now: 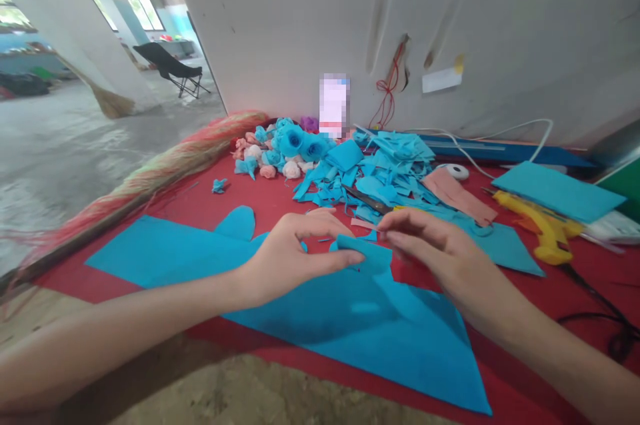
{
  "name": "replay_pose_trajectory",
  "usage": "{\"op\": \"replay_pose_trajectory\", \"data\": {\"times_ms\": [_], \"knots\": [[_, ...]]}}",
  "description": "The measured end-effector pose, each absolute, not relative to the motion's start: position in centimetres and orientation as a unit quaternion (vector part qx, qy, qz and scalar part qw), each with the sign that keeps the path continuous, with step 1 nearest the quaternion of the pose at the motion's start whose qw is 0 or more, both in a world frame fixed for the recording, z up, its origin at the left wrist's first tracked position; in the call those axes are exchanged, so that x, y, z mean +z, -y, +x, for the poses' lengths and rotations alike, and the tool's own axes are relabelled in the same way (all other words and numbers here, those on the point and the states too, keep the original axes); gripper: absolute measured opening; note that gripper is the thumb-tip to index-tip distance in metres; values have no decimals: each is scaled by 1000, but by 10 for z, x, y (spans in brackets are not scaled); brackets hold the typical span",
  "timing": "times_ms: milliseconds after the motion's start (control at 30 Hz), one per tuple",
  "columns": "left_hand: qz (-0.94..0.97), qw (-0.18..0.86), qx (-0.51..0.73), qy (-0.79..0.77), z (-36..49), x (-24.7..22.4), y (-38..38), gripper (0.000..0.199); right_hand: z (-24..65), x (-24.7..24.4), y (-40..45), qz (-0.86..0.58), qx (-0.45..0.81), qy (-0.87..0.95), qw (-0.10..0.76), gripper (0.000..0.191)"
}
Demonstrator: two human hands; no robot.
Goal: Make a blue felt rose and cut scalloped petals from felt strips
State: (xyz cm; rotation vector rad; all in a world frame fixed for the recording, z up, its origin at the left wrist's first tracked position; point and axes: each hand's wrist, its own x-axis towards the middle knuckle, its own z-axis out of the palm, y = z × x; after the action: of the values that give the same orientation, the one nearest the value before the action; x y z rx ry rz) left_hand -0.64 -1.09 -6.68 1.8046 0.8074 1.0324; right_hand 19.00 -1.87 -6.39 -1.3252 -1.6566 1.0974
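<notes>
My left hand [300, 252] pinches the edge of a small blue paper piece [349, 246] between thumb and fingers, above a large blue paper sheet [400, 338]. Just to the right, my right hand [425, 238] has its fingers bent close together near the small piece; what lies between its fingertips is too small to make out. The large sheet spreads across the red table cover [200, 202] under both hands. A rounded blue cutout [237, 223] lies beyond the sheet, left of my left hand.
Behind the hands are blue scraps [390, 165], dark scissors [369, 200] and paper flowers [285, 145]. A yellow glue gun [550, 232] with a black cord lies at the right, beside blue paper [557, 190]. A phone [333, 105] leans on the wall.
</notes>
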Motion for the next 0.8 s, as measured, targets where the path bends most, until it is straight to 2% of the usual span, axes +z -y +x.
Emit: {"op": "replay_pose_trajectory", "data": {"times_ms": [100, 167, 300, 433, 500, 600, 800], "knots": [[687, 477, 415, -357, -7, -69, 12, 7, 213, -65, 3, -560, 156, 745, 328, 20], [643, 537, 407, -364, -7, -70, 12, 10, 232, -76, -11, -611, 21, 769, 186, 32], [534, 682, 389, -312, -4, -72, 11, 16, 257, -105, -29, -623, 40, 776, 91, 41], [463, 732, 371, -335, 1, -78, 9, 30, 256, -114, -32, -624, 65, 775, 68, 52], [437, 743, 366, -352, 2, -82, 6, 33, 251, -113, -33, -629, 79, 770, 71, 61], [442, 735, 365, -362, 2, -85, 1, 26, 248, -114, -35, -638, 95, 759, 91, 68], [463, 683, 384, -414, -5, -80, -11, 34, 258, -110, -38, -638, 165, 728, 188, 61]]}}
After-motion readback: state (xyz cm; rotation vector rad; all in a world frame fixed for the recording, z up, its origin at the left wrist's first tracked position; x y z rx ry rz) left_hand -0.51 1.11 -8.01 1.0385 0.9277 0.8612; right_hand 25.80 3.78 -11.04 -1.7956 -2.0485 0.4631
